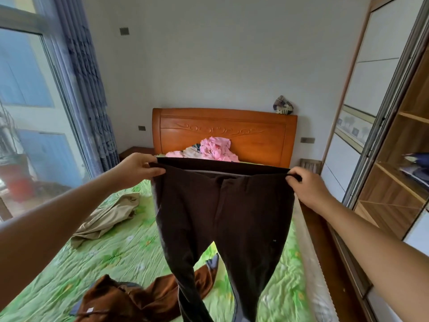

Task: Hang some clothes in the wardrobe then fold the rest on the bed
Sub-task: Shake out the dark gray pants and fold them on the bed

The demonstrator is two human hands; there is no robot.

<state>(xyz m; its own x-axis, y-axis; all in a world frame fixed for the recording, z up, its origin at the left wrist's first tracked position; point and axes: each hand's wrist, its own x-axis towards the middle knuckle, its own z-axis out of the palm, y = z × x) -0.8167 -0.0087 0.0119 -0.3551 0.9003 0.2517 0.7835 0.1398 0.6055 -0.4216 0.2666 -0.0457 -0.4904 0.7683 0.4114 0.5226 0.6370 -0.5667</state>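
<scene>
Dark brown trousers [222,205] hang above the green-sheeted bed [111,247], their waistband stretched between both hands. The left hand [135,168] pinches the waistband's left corner, fingers [156,171] curled over the cloth. The right hand [307,185] pinches the right corner likewise. The legs dangle over a rust-brown garment [148,296], and a beige garment [109,217] lies to the left.

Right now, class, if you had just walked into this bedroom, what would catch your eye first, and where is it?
The dark trousers fill the centre, held up by the waistband between the left hand and the right hand, hanging over the bed with its bright green sheet. Behind them a pink garment lies bunched against the orange headboard, and a brown garment sprawls on the bed nearest the camera.
</scene>
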